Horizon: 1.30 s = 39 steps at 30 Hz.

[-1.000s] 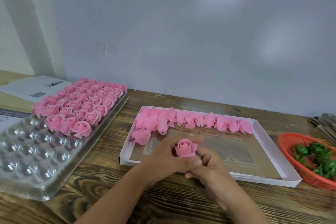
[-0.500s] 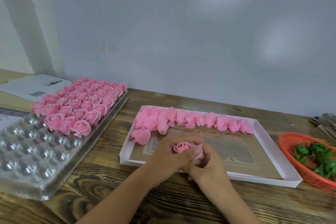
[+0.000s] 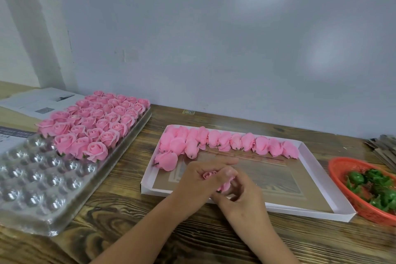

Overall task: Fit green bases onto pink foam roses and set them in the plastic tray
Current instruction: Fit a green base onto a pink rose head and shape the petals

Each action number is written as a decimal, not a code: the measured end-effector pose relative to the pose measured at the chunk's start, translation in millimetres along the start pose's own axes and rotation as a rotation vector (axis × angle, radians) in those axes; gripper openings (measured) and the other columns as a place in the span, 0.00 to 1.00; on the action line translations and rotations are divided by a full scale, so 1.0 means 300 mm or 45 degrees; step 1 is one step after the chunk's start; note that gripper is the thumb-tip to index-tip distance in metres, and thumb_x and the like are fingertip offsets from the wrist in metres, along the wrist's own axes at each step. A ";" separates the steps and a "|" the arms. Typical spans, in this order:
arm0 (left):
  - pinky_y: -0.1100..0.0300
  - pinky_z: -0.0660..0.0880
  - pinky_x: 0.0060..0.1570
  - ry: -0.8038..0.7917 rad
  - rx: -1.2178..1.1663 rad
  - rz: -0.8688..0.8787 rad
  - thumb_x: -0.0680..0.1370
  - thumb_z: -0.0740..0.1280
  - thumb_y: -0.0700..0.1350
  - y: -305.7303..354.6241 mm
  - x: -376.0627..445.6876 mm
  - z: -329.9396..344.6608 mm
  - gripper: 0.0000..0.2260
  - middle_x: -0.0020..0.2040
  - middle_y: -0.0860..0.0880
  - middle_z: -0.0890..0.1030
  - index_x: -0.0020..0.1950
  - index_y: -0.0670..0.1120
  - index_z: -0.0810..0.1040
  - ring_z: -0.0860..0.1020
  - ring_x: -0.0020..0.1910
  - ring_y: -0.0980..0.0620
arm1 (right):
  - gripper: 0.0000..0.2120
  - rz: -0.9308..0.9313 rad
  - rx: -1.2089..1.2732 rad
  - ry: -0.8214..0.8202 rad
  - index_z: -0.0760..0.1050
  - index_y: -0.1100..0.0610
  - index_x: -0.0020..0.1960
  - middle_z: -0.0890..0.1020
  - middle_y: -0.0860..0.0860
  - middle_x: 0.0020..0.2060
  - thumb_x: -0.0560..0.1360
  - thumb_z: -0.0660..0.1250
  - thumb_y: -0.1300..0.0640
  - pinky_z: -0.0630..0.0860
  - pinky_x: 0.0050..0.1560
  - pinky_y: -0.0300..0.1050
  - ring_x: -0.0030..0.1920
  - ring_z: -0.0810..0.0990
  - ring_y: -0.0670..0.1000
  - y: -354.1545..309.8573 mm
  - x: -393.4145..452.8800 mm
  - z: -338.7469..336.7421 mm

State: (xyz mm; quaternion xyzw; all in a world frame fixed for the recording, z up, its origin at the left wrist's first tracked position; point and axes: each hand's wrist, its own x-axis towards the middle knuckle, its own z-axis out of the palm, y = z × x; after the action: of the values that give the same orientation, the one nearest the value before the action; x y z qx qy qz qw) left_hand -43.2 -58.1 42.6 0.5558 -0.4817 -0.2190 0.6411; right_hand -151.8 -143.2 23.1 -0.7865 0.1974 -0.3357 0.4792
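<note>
A pink foam rose (image 3: 216,180) sits between both my hands above the near edge of the white cardboard box (image 3: 311,162). My left hand (image 3: 197,184) wraps over its top, index finger stretched out. My right hand (image 3: 240,193) grips it from below; any green base under it is hidden. The clear plastic tray (image 3: 32,180) on the left has several roses (image 3: 96,122) standing in its far half, while its near cups hold nothing. Loose roses (image 3: 225,141) lie in a row along the box's far side. Green bases (image 3: 372,186) fill an orange basket (image 3: 342,167) at the right.
Everything rests on a dark wooden table (image 3: 192,238) against a pale wall. Printed papers (image 3: 40,100) lie behind the tray at far left. A stack of flat grey pieces (image 3: 383,148) sits at the right edge behind the basket.
The rose was upright and plainly visible between my fingers; my left hand has since closed over it and both hands have drawn together, covering most of it.
</note>
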 end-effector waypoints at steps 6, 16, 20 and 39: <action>0.69 0.75 0.58 -0.049 0.058 -0.051 0.75 0.75 0.48 -0.015 0.001 0.004 0.13 0.60 0.59 0.84 0.59 0.53 0.85 0.80 0.61 0.59 | 0.19 -0.056 0.086 -0.006 0.76 0.46 0.50 0.84 0.38 0.43 0.68 0.73 0.68 0.76 0.41 0.29 0.42 0.83 0.39 -0.003 -0.003 -0.005; 0.52 0.77 0.64 -0.015 0.073 -0.137 0.71 0.79 0.50 -0.037 0.014 -0.001 0.23 0.61 0.56 0.82 0.64 0.60 0.79 0.78 0.63 0.57 | 0.15 0.028 0.288 0.195 0.78 0.41 0.47 0.82 0.45 0.33 0.59 0.69 0.49 0.75 0.33 0.35 0.33 0.77 0.41 0.046 0.032 -0.019; 0.59 0.79 0.58 0.136 -0.064 -0.166 0.74 0.77 0.41 -0.032 0.017 -0.011 0.15 0.55 0.52 0.86 0.59 0.51 0.84 0.82 0.57 0.52 | 0.16 0.051 0.250 0.199 0.79 0.43 0.46 0.82 0.46 0.36 0.60 0.75 0.43 0.76 0.35 0.41 0.35 0.77 0.41 0.054 0.042 -0.010; 0.64 0.79 0.52 0.260 -0.034 -0.273 0.71 0.79 0.39 -0.009 -0.004 -0.081 0.27 0.53 0.53 0.85 0.63 0.60 0.76 0.83 0.53 0.54 | 0.24 -0.025 0.019 0.248 0.68 0.36 0.56 0.77 0.35 0.50 0.68 0.77 0.50 0.74 0.36 0.32 0.45 0.79 0.44 0.029 0.020 -0.020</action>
State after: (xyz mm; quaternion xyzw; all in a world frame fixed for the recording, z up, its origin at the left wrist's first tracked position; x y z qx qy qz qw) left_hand -22.1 -45.8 41.7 0.6149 -0.3488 -0.2348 0.6671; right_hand -151.8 -154.6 19.4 -0.7485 0.2328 -0.4167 0.4603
